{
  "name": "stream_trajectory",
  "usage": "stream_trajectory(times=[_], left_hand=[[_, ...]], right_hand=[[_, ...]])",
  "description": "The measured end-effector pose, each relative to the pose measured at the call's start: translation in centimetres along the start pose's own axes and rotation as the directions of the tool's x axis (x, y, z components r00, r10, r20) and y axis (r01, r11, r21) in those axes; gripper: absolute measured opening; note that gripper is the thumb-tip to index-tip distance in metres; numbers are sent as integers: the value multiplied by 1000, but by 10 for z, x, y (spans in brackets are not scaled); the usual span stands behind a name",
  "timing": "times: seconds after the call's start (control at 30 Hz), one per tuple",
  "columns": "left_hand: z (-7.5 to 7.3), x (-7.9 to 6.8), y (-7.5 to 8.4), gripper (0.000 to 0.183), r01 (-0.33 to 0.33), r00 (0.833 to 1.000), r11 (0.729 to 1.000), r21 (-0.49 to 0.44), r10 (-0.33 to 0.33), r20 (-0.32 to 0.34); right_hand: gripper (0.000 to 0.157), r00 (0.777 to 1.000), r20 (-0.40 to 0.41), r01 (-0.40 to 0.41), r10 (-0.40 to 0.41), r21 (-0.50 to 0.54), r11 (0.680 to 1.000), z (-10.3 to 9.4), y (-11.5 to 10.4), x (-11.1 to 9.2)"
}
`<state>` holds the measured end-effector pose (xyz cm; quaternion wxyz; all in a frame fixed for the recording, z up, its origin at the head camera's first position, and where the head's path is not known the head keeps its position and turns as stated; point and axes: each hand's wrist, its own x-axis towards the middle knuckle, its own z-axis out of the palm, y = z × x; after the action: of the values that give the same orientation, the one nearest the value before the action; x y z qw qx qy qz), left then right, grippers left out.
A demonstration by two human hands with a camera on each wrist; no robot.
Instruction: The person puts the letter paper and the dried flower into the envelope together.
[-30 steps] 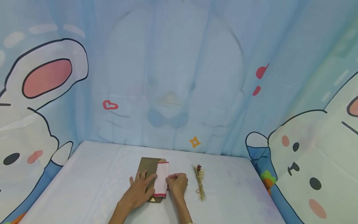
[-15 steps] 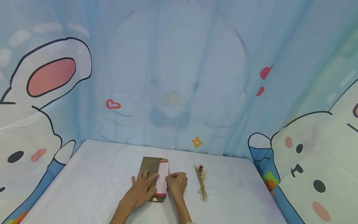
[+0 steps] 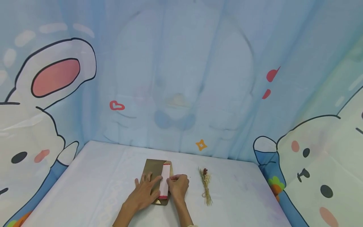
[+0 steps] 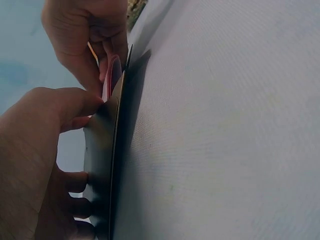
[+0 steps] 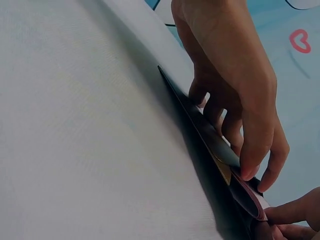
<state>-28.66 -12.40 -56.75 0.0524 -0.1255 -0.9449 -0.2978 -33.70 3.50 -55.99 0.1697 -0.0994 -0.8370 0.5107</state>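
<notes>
A dark gold-brown paper envelope (image 3: 154, 167) lies on the white table. From its right side shows a pink folded paper (image 3: 165, 181) with red ends; the wrist views show a rounded fold on that pink paper (image 4: 114, 75). My left hand (image 3: 144, 192) rests spread on the envelope, with index finger and thumb close by the pink paper's left side. Thumb and fingers of my right hand (image 3: 179, 188) pinch the paper's right edge. In the right wrist view, the left hand's fingertips (image 5: 251, 172) press down right beside the fold.
A small tied bunch of dried flowers (image 3: 205, 186) lies to the right of my right hand. The white-covered table (image 3: 113, 167) ends at a blue curtain (image 3: 175, 63) printed with rabbits, behind and on both sides.
My right hand has moved slightly left with the pink paper's edge, and the pink strip showing has become narrower. The left hand stays in place on the envelope; the head view has shifted slightly.
</notes>
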Motion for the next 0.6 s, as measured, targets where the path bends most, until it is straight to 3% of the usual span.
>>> stream_trajectory(times=[0.23, 0.6], left_hand=[[0, 0, 1, 54, -5, 1000, 1000, 5, 5, -20], [2, -3, 2, 55, -21, 1000, 1000, -11, 21, 4]], right_hand=[[8, 1000, 4, 2, -2, -1, 1000, 4, 0, -2], [6, 1000, 22, 0, -1, 26, 1000, 5, 1, -6]])
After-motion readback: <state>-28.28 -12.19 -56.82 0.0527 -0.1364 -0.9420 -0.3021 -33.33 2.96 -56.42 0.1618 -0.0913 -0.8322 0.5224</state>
